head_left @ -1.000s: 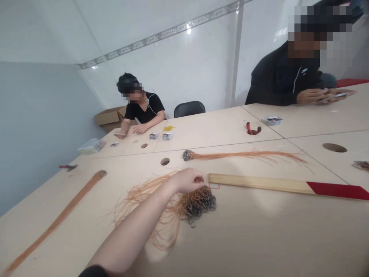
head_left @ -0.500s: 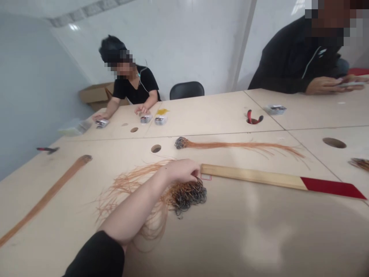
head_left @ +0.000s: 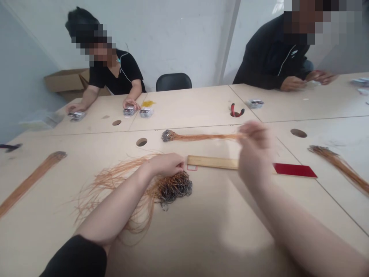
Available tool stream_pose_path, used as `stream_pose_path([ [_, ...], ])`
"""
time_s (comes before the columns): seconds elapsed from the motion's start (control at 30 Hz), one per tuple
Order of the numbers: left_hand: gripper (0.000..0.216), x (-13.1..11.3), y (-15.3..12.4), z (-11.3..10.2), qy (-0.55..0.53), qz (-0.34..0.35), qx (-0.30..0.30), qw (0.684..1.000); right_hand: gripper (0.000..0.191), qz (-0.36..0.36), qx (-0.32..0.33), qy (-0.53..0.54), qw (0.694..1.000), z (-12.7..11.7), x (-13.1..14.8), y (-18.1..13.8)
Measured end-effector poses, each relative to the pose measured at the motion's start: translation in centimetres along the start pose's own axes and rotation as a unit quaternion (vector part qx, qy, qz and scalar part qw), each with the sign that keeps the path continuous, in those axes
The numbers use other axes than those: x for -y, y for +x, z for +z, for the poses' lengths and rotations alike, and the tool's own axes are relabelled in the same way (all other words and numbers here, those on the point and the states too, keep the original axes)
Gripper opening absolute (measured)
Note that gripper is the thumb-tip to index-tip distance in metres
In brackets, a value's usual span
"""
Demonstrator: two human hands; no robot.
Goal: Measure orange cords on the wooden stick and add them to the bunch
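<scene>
My left hand (head_left: 167, 164) rests closed on a loose pile of orange cords with dark metal rings (head_left: 173, 187) at their ends, fingers pinched at the ring end. My right hand (head_left: 255, 150) hovers blurred above the table, over a wooden stick with a red end (head_left: 213, 162); its fingers are smeared by motion. A tidy bundle of orange cords (head_left: 201, 136) lies just beyond the stick.
More cord bundles lie at the left (head_left: 31, 179) and right (head_left: 340, 163). Red-handled pliers (head_left: 236, 111) sit in a table hole. Two other people sit across the table with small packets (head_left: 145, 112). A black chair (head_left: 173, 81) stands behind.
My right hand has come into view above the stick. The camera has tilted down and shifted. My left hand stays on the ring pile.
</scene>
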State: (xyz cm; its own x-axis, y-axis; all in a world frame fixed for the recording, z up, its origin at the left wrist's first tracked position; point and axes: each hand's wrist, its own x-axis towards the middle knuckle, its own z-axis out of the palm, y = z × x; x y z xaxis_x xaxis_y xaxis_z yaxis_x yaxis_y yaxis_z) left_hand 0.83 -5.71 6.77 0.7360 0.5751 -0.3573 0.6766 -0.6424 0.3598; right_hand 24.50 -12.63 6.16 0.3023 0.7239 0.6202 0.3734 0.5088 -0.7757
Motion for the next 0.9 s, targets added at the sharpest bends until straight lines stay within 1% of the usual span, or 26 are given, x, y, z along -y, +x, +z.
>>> stream_pose_path([
  [0.03, 0.010, -0.1, -0.1, -0.2, 0.008, 0.001, -0.006, 1.000, 0.021, 0.032, 0.015, 0.017, 0.999, 1.3, -0.6, -0.5],
  [0.07, 0.010, -0.3, -0.1, -0.5, 0.016, 0.006, -0.011, 1.000, 0.019, 0.063, 0.046, 0.036, 0.996, 2.7, -1.3, -1.2],
  [0.1, 0.010, -0.5, -0.2, -0.7, 0.023, 0.014, -0.016, 1.000, 0.017, 0.092, 0.105, 0.055, 0.989, 3.9, -2.0, -1.9],
  [0.13, 0.010, -0.8, -0.3, -0.9, 0.025, 0.025, -0.019, 0.999, 0.017, 0.101, 0.149, 0.064, 0.982, 4.9, -2.8, -2.6],
  [0.2, 0.010, -1.4, -0.7, -1.2, 0.016, 0.049, -0.025, 0.998, 0.020, 0.101, 0.214, 0.078, 0.969, 6.2, -4.0, -3.9],
  [0.27, 0.010, -2.0, -1.1, -1.2, -0.005, 0.054, -0.048, 0.997, 0.024, 0.087, 0.245, 0.092, 0.961, 6.5, -4.7, -4.7],
  [0.33, 0.010, -2.4, -1.6, -0.9, -0.027, 0.035, -0.087, 0.995, 0.024, 0.082, 0.261, 0.115, 0.955, 6.5, -4.8, -5.0],
  [0.4, 0.010, -2.7, -1.9, -0.5, -0.041, 0.010, -0.121, 0.992, 0.021, 0.097, 0.270, 0.136, 0.948, 6.3, -4.5, -5.1],
  [0.5, 0.009, -2.8, -2.1, 0.1, -0.051, 0.001, -0.147, 0.988, 0.021, 0.113, 0.287, 0.146, 0.940, 6.3, -4.2, -4.9],
  [0.63, 0.008, -3.1, -1.7, 0.7, -0.058, -0.011, -0.183, 0.981, 0.025, 0.097, 0.338, 0.146, 0.925, 6.0, -3.9, -4.7],
  [0.7, 0.008, -3.4, -1.4, 1.0, -0.060, -0.017, -0.200, 0.978, 0.027, 0.092, 0.353, 0.144, 0.920, 5.8, -3.7, -4.6],
  [0.8, 0.008, -3.8, -0.9, 1.2, -0.064, -0.023, -0.217, 0.974, 0.028, 0.090, 0.357, 0.132, 0.920, 5.5, -3.6, -4.5],
  [0.9, 0.008, -3.9, -0.5, 1.5, -0.067, -0.035, -0.225, 0.971, 0.025, 0.087, 0.338, 0.111, 0.930, 5.6, -3.7, -4.5],
])
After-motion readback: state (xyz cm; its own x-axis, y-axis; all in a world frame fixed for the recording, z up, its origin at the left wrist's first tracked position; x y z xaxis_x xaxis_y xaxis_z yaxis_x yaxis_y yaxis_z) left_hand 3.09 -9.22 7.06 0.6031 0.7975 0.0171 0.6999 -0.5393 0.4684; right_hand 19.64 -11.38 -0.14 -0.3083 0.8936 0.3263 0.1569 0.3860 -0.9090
